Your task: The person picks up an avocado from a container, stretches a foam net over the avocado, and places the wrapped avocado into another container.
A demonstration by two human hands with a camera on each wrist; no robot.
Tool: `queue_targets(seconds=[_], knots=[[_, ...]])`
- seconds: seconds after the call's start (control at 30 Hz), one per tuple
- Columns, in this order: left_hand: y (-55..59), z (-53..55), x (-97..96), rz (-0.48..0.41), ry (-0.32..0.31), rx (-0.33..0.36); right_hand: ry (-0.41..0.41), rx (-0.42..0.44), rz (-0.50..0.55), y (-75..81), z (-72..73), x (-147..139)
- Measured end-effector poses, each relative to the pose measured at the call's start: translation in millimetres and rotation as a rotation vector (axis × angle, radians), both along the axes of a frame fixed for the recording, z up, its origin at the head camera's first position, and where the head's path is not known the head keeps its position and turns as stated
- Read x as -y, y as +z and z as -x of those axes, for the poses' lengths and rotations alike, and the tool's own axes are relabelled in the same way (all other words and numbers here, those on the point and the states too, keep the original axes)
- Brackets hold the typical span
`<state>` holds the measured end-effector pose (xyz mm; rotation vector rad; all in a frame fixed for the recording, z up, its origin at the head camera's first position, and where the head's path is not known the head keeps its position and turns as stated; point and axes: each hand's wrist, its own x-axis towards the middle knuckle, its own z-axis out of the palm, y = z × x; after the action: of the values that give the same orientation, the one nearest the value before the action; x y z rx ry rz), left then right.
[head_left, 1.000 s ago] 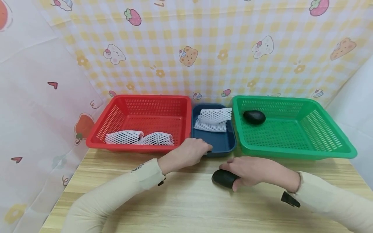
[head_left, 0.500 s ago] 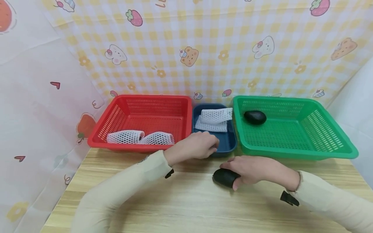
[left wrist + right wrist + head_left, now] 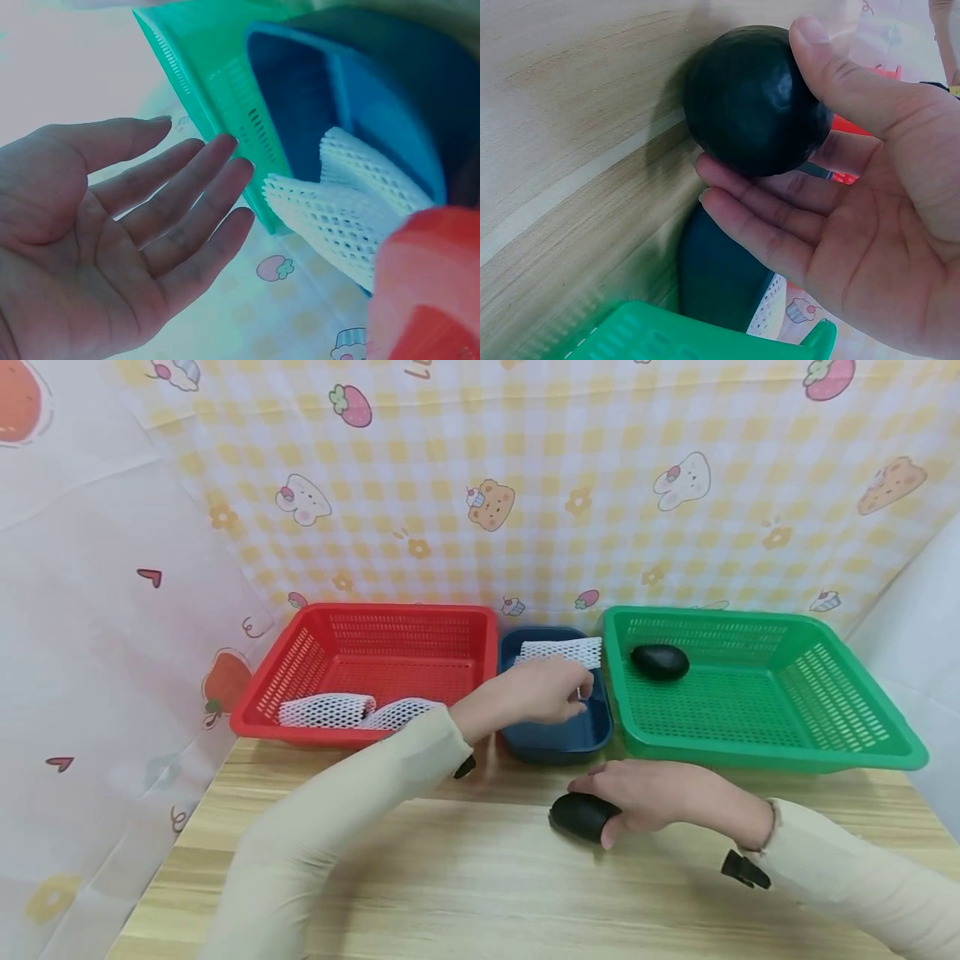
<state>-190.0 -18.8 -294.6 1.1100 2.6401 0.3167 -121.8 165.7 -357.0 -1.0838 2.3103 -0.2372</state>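
My right hand (image 3: 637,797) grips a dark avocado (image 3: 581,817) on the table, thumb on one side and fingers on the other, as the right wrist view also shows (image 3: 750,97). Above the small dark-blue tray (image 3: 558,745) hovers my left hand (image 3: 551,687), palm down. Its fingers are relaxed and hold nothing in the left wrist view, near the white foam net sleeves (image 3: 337,217). Those sleeves lie folded at the back of the tray, and the hand partly covers them in the head view.
On the left, a red basket (image 3: 360,737) holds two netted bundles (image 3: 326,710) near its front wall. A green basket (image 3: 772,760) on the right has another avocado (image 3: 660,662) inside. A patterned cloth (image 3: 420,468) hangs behind the containers.
My left hand has moved from the blue tray's front edge up and rightward, over the tray toward the foam net sleeves. The right hand keeps its hold on the avocado in place.
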Motion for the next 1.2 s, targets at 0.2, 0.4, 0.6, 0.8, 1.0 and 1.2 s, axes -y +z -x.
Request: queue_targets(seconds=[0.2, 0.4, 0.6, 0.8, 1.0, 1.2], knots=[[3.8, 12.9, -8.3, -0.013, 0.003, -0.020, 0.006, 0.002, 0.000, 0.6, -0.3, 0], [6.1, 29.2, -14.6, 0.002, 0.077, -0.013, 0.010, -0.003, 0.007, 0.5, -0.5, -1], [5.0, 48.9, -14.8, -0.012, 0.111, 0.012, -0.005, -0.003, 0.001, 0.4, -0.2, -1], [-1.6, 64.1, -14.6, -0.048, 0.160, -0.005, -0.005, -0.004, 0.002, 0.4, -0.2, -1], [-10.2, 76.3, -17.2, -0.080, 0.222, -0.001, -0.007, -0.006, 0.002, -0.1, -0.1, -2], [-15.0, 84.9, -22.8, -0.100, 0.265, 0.031, -0.008, -0.002, 0.006, -0.9, 0.6, -2]])
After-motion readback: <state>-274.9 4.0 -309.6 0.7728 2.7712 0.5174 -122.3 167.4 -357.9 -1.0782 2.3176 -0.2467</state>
